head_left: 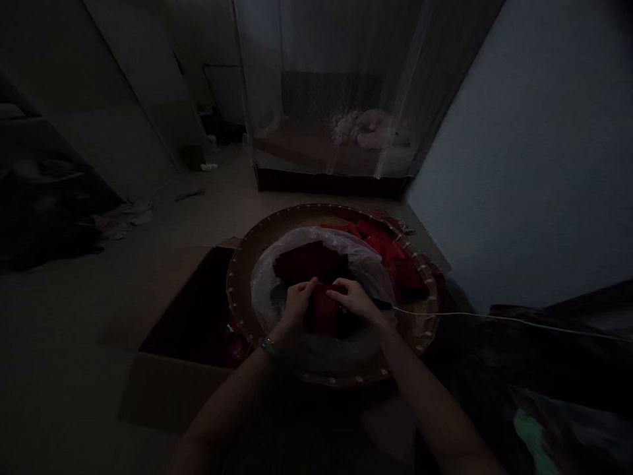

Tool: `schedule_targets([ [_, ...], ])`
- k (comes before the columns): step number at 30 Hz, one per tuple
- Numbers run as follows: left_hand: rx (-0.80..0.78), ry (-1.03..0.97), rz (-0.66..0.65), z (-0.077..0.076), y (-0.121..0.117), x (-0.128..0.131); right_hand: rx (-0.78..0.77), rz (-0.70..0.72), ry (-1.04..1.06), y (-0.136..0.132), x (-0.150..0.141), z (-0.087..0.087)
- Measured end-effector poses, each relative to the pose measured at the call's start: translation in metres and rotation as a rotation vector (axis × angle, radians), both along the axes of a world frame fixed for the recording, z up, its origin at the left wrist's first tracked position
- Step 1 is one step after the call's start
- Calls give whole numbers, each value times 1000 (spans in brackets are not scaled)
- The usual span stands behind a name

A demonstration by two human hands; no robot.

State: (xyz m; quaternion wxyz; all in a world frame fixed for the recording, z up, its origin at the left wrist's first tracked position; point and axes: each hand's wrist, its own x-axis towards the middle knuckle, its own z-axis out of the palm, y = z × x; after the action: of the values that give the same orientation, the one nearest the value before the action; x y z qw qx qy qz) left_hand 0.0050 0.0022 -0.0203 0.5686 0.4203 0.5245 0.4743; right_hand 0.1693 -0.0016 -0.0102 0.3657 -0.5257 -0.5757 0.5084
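Observation:
My left hand and my right hand pinch the top edge of a flat red piece, one at each side. Whether it is paper or cloth is hard to tell in the dim light. It hangs over a pale plastic sheet or bag laid in a round woven tray. Just beyond my fingers lies a dark red bundle. Several brighter red pieces are heaped along the tray's right side. Beside my right hand rests a dark handle-like object with a white cord.
An open cardboard box with something reddish inside stands left of the tray. The white cord runs off to the right. Ahead is a bed behind a sheer net; a pale wall rises at right.

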Motion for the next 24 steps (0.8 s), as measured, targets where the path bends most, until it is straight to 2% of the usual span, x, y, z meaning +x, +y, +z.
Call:
schedule_targets([
  [4,9,-103,175,-11,6,-2,63,-319,211,10,-10,21],
  [5,14,-86,198,-14,8,-3,75,-325,298,13,-17,30],
  [6,7,-80,205,-17,9,-4,66,-255,380,15,-25,38],
  [8,-6,-71,153,-21,10,-5,16,-6,478,20,-42,52],
  [10,-23,-78,96,-21,10,-5,36,103,463,25,-52,55],
  [12,-40,-92,77,-19,8,-5,141,35,274,30,-51,44],
  [13,-54,-97,76,-17,8,-5,214,-25,96,32,-48,35],
  [15,-83,-98,73,-14,7,-4,381,-158,-284,36,-39,10],
  [17,-102,-87,77,-12,6,-3,483,-241,-536,38,-31,-15],
  [20,-96,-69,77,-12,7,-2,568,-258,-716,43,-31,-38],
  [24,-94,-56,82,-13,7,-4,562,-225,-768,53,-38,-43],
])
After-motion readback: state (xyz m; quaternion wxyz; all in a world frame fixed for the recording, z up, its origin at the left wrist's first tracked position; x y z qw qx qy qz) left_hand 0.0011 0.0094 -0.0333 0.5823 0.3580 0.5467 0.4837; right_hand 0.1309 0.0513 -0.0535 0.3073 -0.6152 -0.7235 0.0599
